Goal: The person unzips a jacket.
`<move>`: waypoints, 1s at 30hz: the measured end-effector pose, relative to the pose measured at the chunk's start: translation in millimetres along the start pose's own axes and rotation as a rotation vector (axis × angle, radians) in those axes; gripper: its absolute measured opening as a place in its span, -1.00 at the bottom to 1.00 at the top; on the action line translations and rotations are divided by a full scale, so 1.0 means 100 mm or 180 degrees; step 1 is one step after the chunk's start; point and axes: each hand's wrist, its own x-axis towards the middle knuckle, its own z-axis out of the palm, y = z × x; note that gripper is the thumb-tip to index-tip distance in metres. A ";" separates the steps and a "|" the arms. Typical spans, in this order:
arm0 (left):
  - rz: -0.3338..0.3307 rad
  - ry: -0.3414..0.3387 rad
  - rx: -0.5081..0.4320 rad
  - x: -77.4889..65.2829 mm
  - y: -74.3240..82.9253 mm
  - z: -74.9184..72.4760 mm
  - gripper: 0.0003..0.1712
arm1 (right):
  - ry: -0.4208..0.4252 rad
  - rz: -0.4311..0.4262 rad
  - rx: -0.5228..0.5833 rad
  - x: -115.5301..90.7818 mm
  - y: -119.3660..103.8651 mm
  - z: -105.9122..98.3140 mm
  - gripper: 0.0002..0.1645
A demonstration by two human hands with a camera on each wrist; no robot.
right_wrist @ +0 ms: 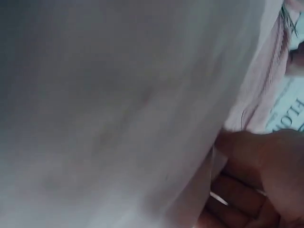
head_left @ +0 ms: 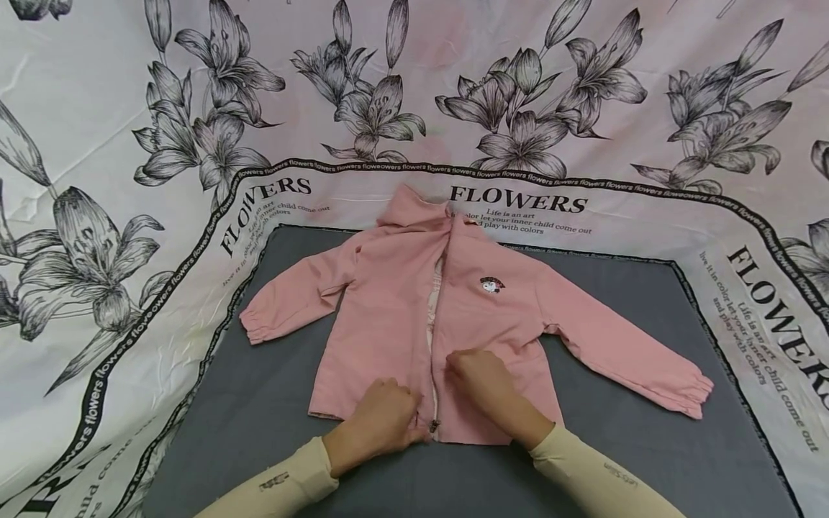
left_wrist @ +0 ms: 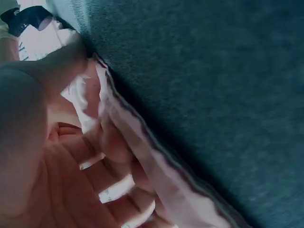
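Observation:
A pink hooded jacket (head_left: 388, 302) lies front up with both sleeves spread. Its front zipper (head_left: 435, 360) shows a narrow gap of pale lining from chest to hem, and a dark zipper pull (head_left: 435, 426) sits at the bottom. My left hand (head_left: 385, 416) grips the lower front edge left of the pull; the left wrist view shows curled fingers (left_wrist: 114, 142) against the hem. Higher up, right of the zipper, my right hand (head_left: 482, 381) pinches the front panel. In the right wrist view the thumb (right_wrist: 242, 142) presses on the cloth, with the fingers partly beneath it.
Under the jacket is a dark grey surface (head_left: 622, 460), bordered by white cloth (head_left: 401, 43) with printed flowers and lettering. The left sleeve cuff (head_left: 255, 327) and right sleeve cuff (head_left: 696, 392) reach out to either side. The hood (head_left: 411, 207) overlaps the white border.

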 end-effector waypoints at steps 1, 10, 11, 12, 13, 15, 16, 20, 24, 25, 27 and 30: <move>0.0067 -0.0059 0.0018 0.00 0.01 0.00 -0.50 | 0.0059 0.0042 -0.0088 -0.01 -0.04 0.01 -0.64; 0.0604 -0.0400 -0.0253 -0.03 0.00 -0.03 -0.76 | 0.0098 -0.0025 -0.0187 0.02 -0.02 -0.05 -0.72; 0.0627 -0.0469 -0.0291 -0.03 0.01 -0.04 -0.78 | 0.0071 -0.0018 -0.0113 0.05 0.03 -0.09 -0.76; 0.0655 -0.0539 -0.0327 -0.03 0.02 -0.06 -0.80 | 0.0056 0.0017 -0.0040 0.09 0.08 -0.13 -0.78; 0.0675 -0.0616 -0.0383 -0.03 0.03 -0.08 -0.81 | 0.0068 0.0063 0.0031 0.13 0.15 -0.17 -0.80; 0.0689 -0.0771 -0.0503 -0.04 0.06 -0.10 -0.81 | 0.0082 0.0163 0.0165 0.21 0.27 -0.24 -0.82; 0.0684 -0.0839 -0.0561 -0.04 0.07 -0.11 -0.79 | 0.0070 0.0174 0.0214 0.24 0.33 -0.28 -0.83; 0.0614 -0.1050 -0.0858 -0.04 0.06 -0.14 -0.64 | -0.0385 -0.0083 0.0520 0.33 0.51 -0.42 -0.95; 0.0560 -0.1160 -0.1059 0.06 -0.06 -0.21 -0.50 | -0.0875 -0.0263 0.0777 0.40 0.59 -0.52 -0.79; 0.0545 -0.1126 -0.1094 0.11 -0.13 -0.24 -0.49 | -0.0869 -0.0248 0.0783 0.43 0.61 -0.55 -0.74; 0.0476 -0.0921 -0.1105 0.25 -0.28 -0.33 -0.51 | -0.0777 -0.0172 0.0731 0.49 0.66 -0.60 -0.66; 0.0272 -0.0444 -0.1081 0.50 -0.57 -0.47 -0.57 | -0.0586 -0.0062 0.0606 0.61 0.76 -0.68 -0.56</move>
